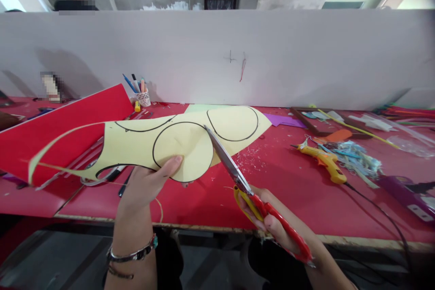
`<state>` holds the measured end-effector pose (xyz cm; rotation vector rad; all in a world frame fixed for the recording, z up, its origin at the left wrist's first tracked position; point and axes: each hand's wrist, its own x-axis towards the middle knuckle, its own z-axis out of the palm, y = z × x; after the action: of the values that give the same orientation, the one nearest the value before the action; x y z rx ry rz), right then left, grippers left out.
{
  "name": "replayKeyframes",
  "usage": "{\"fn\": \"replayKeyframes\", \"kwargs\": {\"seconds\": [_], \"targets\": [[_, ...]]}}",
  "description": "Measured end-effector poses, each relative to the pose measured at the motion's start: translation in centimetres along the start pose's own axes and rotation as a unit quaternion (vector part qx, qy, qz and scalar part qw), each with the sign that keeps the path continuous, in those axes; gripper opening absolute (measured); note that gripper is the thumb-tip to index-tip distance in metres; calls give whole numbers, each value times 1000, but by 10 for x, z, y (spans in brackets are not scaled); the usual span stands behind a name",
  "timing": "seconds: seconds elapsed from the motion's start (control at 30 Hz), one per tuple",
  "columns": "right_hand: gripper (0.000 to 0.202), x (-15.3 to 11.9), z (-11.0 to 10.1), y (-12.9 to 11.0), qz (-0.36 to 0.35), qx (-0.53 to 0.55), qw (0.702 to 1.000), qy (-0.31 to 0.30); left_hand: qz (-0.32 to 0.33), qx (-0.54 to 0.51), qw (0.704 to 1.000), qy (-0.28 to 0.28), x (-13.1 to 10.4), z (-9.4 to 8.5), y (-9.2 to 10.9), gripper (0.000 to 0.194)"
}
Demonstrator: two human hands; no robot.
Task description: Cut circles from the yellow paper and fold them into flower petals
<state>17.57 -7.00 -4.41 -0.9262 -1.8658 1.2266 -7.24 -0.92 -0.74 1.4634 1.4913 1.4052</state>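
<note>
A pale yellow sheet of paper (185,147) with black circles drawn on it is held up over the table. My left hand (146,186) pinches it from below, thumb on top of the middle circle and fingers hidden underneath. In my right hand (268,217) is a pair of scissors (234,167) with red and yellow handles. Their blades lie at the right edge of the middle circle, where the sheet is cut along the line. Cut-out curves leave a thin looping strip at the sheet's left end.
A yellow glue gun (321,161) with a cord lies at right, beside a pile of shredded strips (356,158) and a purple power strip (408,197). A red board (68,127) leans at left. A cup of pens (143,97) stands near the white partition (190,54).
</note>
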Motion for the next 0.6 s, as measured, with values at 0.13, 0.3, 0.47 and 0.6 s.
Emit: {"fn": "replayKeyframes", "kwargs": {"seconds": [0.13,0.3,0.47,0.6], "targets": [[62,0,-6,0,-5,-15,1000,-22,-21,-2,1000,-3,-4,0,6,24],[61,0,-13,-3,-3,-4,999,-48,-64,-87,994,-3,-11,2,10,25],[60,-1,-13,-7,1,-12,999,-43,-76,-122,989,-33,-7,0,9,34],[61,0,-12,-9,2,-9,999,-44,-73,-118,989,-40,-5,0,7,29]]}}
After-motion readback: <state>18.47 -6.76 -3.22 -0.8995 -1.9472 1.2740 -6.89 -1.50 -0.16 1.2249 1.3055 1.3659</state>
